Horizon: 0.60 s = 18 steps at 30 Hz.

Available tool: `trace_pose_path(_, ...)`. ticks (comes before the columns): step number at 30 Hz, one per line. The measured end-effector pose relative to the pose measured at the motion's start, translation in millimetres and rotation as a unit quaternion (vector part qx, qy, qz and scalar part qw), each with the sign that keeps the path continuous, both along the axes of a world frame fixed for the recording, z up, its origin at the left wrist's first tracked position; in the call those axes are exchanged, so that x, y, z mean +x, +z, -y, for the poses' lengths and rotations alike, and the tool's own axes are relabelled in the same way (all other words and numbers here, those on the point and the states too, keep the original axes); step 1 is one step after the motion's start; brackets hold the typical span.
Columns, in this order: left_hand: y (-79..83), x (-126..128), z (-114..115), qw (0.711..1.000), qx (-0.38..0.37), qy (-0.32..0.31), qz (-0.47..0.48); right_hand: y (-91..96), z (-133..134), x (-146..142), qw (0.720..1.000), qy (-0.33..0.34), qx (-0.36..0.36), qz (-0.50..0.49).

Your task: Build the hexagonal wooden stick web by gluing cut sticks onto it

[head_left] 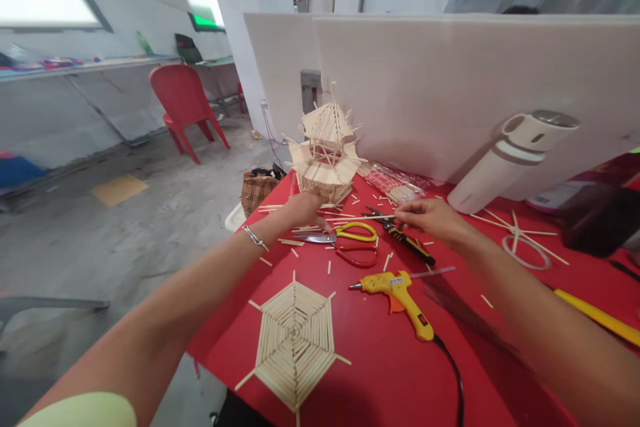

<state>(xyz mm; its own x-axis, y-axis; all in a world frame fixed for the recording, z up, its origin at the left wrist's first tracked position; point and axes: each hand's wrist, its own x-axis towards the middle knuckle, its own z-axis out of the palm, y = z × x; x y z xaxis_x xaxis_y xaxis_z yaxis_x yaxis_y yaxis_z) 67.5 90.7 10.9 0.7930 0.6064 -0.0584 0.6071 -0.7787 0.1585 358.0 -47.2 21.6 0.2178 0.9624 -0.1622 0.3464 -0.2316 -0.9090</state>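
My right hand (pixel 425 218) pinches one end of a thin wooden stick (pixel 367 217) above the red table. The stick's other end points toward my left hand (pixel 306 209), whose fingers look apart beside the base of a pagoda model (pixel 327 153) built of sticks. Whether those fingers touch the model or loose sticks I cannot make out. Below the hands lie scissors (pixel 357 232) with one yellow and one red handle, and black-and-yellow pliers (pixel 413 245). Nearer to me are a yellow glue gun (pixel 400 290) and a flat hexagonal stick panel (pixel 295 340).
Cut stick pieces lie scattered across the red table (pixel 360 373). Packaged sticks (pixel 395 181) rest against a white board (pixel 450 80). On the right stand a white thermos (pixel 510 163), a clear ring (pixel 525 251) and a yellow-handled tool (pixel 597 315). A red chair (pixel 184 103) is farther left.
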Motion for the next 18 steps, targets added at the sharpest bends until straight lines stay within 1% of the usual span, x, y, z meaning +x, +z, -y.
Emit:
trace_pose_path(2, -1.1, 1, 1, 1.0, -0.013, -0.019, 0.015, 4.7, 6, -3, 1.0, 0.008, 0.006, 0.019)
trace_pose_path(4, 1.9, -4, 5, 0.999, -0.017, -0.028, 0.021, 8.8, 11, -11, 0.999, 0.018, 0.016, 0.036)
trace_pose_path(6, 11.5, -16, 14, 0.999, -0.007, -0.028, 0.026, 12.7, 15, -23, 0.998, 0.026, 0.029, 0.049)
trace_pose_path(8, 27.3, -33, 28, 0.999, 0.004, -0.032, 0.036, 17.1, 18, -37, 0.996, 0.035, 0.046, 0.065)
trace_pose_path(11, 54.7, -61, 62, 0.997, -0.016, -0.045, 0.058, 24.5, 21, -63, 0.989, 0.064, 0.082, 0.106)
trace_pose_path(13, 68.1, -76, 89, 0.993, -0.058, -0.06, 0.084, 28.9, 26, -86, 0.984, 0.091, 0.105, 0.116)
trace_pose_path(15, 73.7, -88, 117, 0.986, -0.084, -0.028, 0.139, 31.7, 33, -112, 0.982, 0.119, 0.123, 0.085)
trace_pose_path(16, 73.4, -93, 131, 0.982, -0.088, 0.0, 0.17, 32.3, 38, -126, 0.981, 0.131, 0.13, 0.061)
trace_pose_path(18, 67.5, -105, 156, 0.966, -0.069, 0.063, 0.24, 32.1, 51, -153, 0.979, 0.149, 0.139, 0.021)
